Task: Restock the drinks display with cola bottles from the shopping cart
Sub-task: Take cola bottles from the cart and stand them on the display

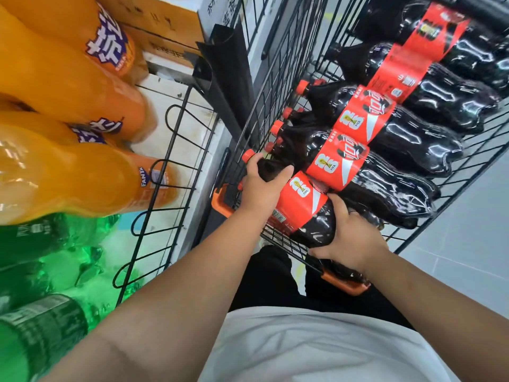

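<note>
A large cola bottle (300,205) with a red label and red cap lies at the near end of the black wire shopping cart (256,111). My left hand (261,186) grips its neck and shoulder just below the cap. My right hand (349,238) holds its dark lower body from the right side. Several more cola bottles (385,139) lie side by side in the cart beyond it, caps pointing left. The drinks display (165,166) is a black wire rack on the left.
Orange soda bottles (68,86) fill the upper part of the rack and green bottles (49,260) the lower part. Cardboard boxes (162,26) stand behind. The cart's orange handle (344,285) is near my legs. Grey floor shows on the right.
</note>
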{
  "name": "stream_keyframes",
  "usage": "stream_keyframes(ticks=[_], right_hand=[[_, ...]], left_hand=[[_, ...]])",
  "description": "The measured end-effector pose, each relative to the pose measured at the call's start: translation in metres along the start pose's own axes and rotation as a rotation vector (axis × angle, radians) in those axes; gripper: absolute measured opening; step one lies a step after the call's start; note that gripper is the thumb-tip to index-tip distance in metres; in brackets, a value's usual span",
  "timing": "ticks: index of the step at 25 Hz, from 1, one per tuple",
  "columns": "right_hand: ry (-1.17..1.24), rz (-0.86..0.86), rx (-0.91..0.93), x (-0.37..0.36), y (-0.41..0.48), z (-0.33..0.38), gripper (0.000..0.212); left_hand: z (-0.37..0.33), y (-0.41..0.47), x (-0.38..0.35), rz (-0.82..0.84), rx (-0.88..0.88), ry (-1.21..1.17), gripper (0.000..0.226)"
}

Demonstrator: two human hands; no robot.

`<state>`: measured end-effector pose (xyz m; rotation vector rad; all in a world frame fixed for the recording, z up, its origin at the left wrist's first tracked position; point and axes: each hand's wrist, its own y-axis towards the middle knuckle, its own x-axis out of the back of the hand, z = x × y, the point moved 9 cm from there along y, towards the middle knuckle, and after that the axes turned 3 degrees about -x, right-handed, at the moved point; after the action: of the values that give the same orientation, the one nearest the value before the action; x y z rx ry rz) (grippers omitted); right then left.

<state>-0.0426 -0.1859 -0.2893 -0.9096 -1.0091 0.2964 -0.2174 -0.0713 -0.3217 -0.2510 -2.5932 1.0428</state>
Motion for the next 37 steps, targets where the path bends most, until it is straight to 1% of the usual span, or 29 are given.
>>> stream_keyframes(ticks=[5, 10, 14, 18, 20, 22, 24, 25, 28, 29, 31, 35, 37], right_hand=[[0.134, -0.048, 0.026, 0.011, -0.012, 0.011, 0.130], [0.365, -0.170, 0.096, 0.040, -0.031, 0.026, 0.127], [0.486, -0.237, 0.124, 0.064, -0.050, 0.035, 0.125], [0.614, -0.279, 0.178, 0.088, -0.069, 0.043, 0.123], [0.661, -0.296, 0.224, 0.102, -0.079, 0.047, 0.121], [0.694, -0.304, 0.273, 0.113, -0.089, 0.050, 0.114], [0.706, -0.304, 0.329, 0.123, -0.099, 0.054, 0.108], [0.705, -0.298, 0.361, 0.128, -0.104, 0.055, 0.107], [0.718, -0.262, 0.453, 0.139, -0.117, 0.057, 0.108], [0.712, -0.246, 0.484, 0.142, -0.122, 0.058, 0.107], [0.667, -0.226, 0.541, 0.146, -0.132, 0.063, 0.104], [0.561, -0.192, 0.659, 0.145, -0.152, 0.076, 0.101], [0.516, -0.154, 0.719, 0.138, -0.163, 0.087, 0.104]], left_hand=[[-0.026, -0.009, 0.014, -0.027, -0.128, 0.014, 0.076], [-0.080, -0.023, 0.023, 0.003, -0.302, -0.025, 0.080], [-0.124, -0.041, 0.026, 0.024, -0.438, -0.051, 0.085], [-0.163, -0.065, 0.035, -0.013, -0.533, -0.109, 0.087], [-0.178, -0.081, 0.039, -0.027, -0.563, -0.153, 0.092], [-0.190, -0.098, 0.043, -0.060, -0.575, -0.185, 0.104], [-0.200, -0.114, 0.047, -0.101, -0.568, -0.223, 0.109], [-0.203, -0.123, 0.049, -0.124, -0.564, -0.237, 0.106], [-0.209, -0.149, 0.056, -0.168, -0.553, -0.263, 0.092], [-0.208, -0.159, 0.058, -0.172, -0.550, -0.294, 0.084], [-0.203, -0.178, 0.062, -0.165, -0.540, -0.389, 0.078], [-0.183, -0.217, 0.079, -0.252, -0.534, -0.489, 0.084], [-0.169, -0.239, 0.093, -0.320, -0.533, -0.556, 0.094]])
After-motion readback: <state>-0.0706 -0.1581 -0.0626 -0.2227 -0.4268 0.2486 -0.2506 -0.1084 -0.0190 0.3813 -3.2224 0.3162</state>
